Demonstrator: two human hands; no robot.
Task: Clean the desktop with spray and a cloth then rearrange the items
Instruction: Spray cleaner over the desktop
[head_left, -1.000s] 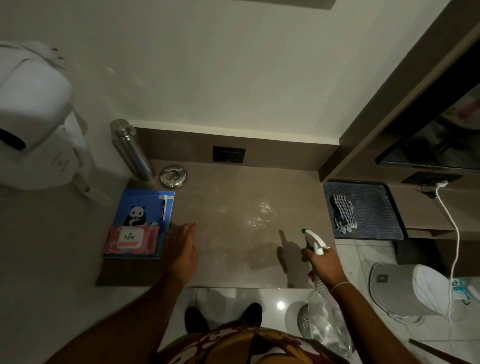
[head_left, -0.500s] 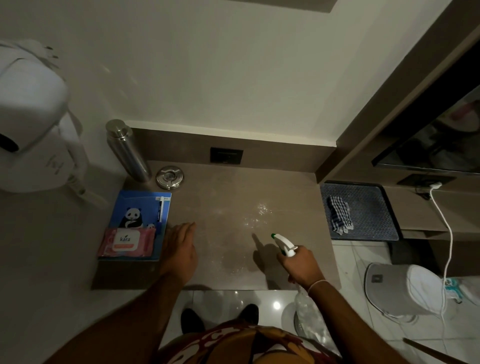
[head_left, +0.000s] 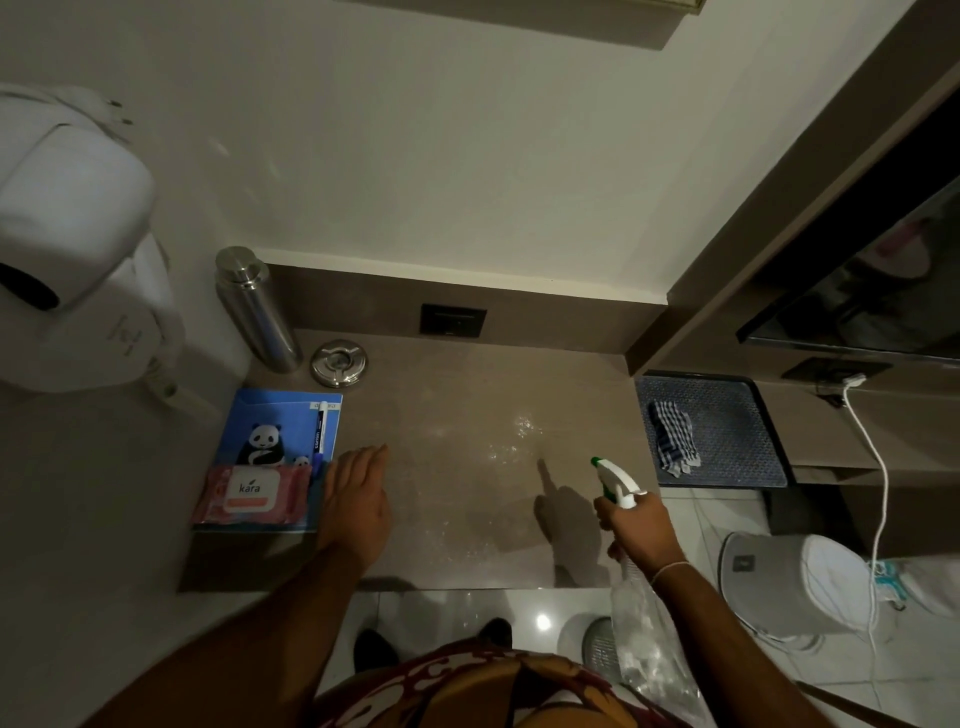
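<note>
My right hand (head_left: 636, 527) grips a clear spray bottle (head_left: 641, 629) with a white and green nozzle, aimed left over the brown desktop (head_left: 467, 499). Wet droplets glisten on the desktop's middle. My left hand (head_left: 358, 501) lies flat on the desktop, fingers apart, beside a blue panda folder (head_left: 275, 431). A pink wipes pack (head_left: 249, 493) and a pen (head_left: 319, 428) lie on that folder. A checked cloth (head_left: 672, 439) sits crumpled on a dark mat (head_left: 737, 441) to the right.
A steel bottle (head_left: 257, 312) and a round metal ashtray (head_left: 338, 362) stand at the back left. A white wall hair dryer (head_left: 67, 260) hangs at far left. A wall socket (head_left: 452, 319) sits behind. A white bin (head_left: 795, 584) and cable (head_left: 878, 467) are lower right.
My right hand swung the spray bottle left over the desktop, then back to the right a little. My left hand stays flat beside the folder.
</note>
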